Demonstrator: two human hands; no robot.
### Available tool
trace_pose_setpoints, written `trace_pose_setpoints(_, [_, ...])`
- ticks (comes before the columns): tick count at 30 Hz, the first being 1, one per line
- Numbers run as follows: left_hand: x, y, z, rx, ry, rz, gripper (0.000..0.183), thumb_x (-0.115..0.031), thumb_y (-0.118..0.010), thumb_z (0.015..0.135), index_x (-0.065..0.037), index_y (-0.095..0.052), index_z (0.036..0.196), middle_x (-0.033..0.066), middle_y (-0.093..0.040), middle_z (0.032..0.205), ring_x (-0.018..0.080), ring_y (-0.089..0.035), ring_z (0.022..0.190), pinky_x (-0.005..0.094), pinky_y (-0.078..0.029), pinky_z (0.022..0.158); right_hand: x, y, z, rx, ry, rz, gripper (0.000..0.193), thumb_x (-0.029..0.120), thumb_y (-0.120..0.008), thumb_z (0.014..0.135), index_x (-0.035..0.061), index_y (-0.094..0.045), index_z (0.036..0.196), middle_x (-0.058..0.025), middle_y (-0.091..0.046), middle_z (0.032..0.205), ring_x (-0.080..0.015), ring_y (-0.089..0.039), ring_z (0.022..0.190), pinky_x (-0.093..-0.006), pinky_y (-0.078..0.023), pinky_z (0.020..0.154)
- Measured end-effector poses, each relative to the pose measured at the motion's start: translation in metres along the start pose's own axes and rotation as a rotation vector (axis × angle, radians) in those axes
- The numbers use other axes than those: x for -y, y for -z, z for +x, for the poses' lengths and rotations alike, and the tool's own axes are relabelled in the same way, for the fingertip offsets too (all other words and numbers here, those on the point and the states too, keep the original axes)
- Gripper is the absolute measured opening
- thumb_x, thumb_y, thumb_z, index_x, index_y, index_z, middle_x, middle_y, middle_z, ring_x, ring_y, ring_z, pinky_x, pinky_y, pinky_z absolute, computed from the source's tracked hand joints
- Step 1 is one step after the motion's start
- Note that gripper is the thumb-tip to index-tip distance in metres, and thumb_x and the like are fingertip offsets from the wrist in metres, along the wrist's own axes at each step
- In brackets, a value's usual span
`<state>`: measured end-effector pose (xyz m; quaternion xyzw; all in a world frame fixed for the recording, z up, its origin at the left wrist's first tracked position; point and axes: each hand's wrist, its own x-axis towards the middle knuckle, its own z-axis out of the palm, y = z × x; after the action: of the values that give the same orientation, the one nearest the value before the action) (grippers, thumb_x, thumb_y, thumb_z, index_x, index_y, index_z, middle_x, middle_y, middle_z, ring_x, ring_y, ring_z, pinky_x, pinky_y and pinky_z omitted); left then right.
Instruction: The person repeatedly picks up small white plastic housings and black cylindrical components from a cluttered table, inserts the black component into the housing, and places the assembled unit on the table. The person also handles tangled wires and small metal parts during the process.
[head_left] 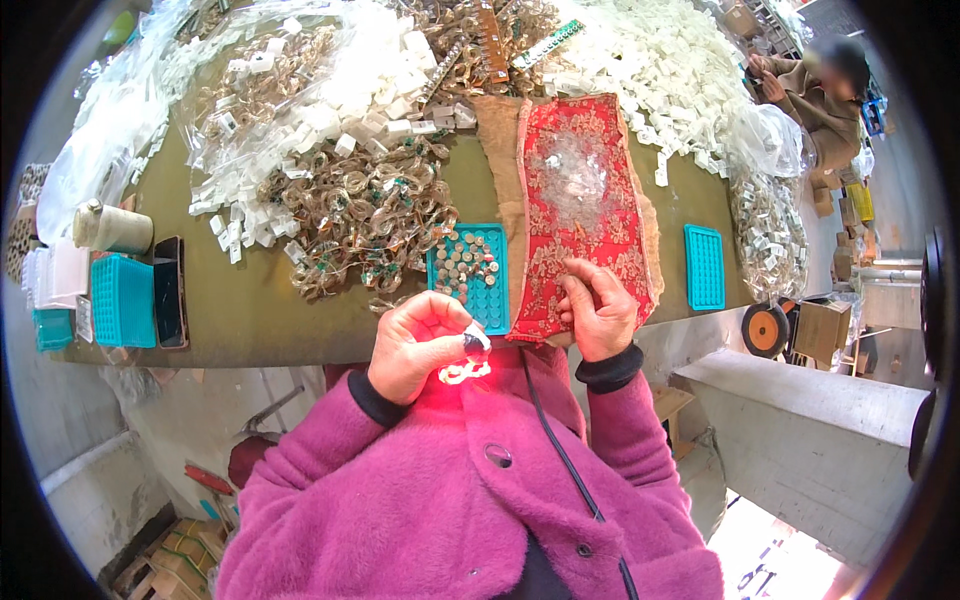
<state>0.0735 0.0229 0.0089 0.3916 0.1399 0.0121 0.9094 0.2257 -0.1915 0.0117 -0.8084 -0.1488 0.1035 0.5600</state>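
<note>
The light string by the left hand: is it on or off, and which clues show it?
On: the light string glows bright red by the left hand, reddening the purple coat around it.

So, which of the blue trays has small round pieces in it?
The blue tray just left of the red cloth: round pieces fill part of it. The tray at right and the stack at far left show none.

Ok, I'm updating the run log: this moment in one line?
left hand: pinching white piece, red light lit; right hand: over red cloth, grip unclear; blue tray: round pieces inside
</note>
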Motion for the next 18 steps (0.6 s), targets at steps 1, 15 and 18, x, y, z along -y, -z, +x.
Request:
trace_pose_setpoints(1, [-0.0007,0.0002,-0.0003,0.003,0.017,-0.008,0.023,0.009,-0.071,0.087,0.001,-0.062,0.106,0.0166,-0.073,0.098,0.0264,-0.075,0.09,0.0415,-0.062,0.084,0.0001,0.0005,-0.0003,-0.001,0.021,-0.033,0.021,0.001,-0.066,0.099,0.0026,-0.072,0.12,-0.0038,-0.068,0.091,-0.0074,-0.065,0.067,-0.0226,-0.053,0.055])
trace_pose_setpoints(15, [-0.0002,-0.0091,0.0089,0.01,0.065,-0.146,0.014,0.004,-0.072,0.093,0.0,-0.067,0.105,0.0127,-0.072,0.098,0.0233,-0.073,0.086,0.0379,-0.061,0.078,-0.0005,0.0013,0.0023,-0.019,0.225,-0.368,0.009,0.005,-0.071,0.096,0.0013,-0.064,0.091,-0.0084,-0.067,0.081,-0.0181,-0.067,0.068,-0.0314,-0.052,0.06])
trace_pose_setpoints(18, [-0.0047,-0.0091,0.0086,0.019,0.136,-0.224,0.014,0.005,-0.074,0.091,-0.001,-0.069,0.102,0.0103,-0.072,0.097,0.0203,-0.073,0.087,0.0341,-0.06,0.078,-0.0018,0.004,0.0023,-0.025,0.367,-0.581,0.007,0.003,-0.073,0.092,0.002,-0.066,0.092,-0.0112,-0.067,0.084,-0.0242,-0.068,0.074,-0.0336,-0.052,0.064])
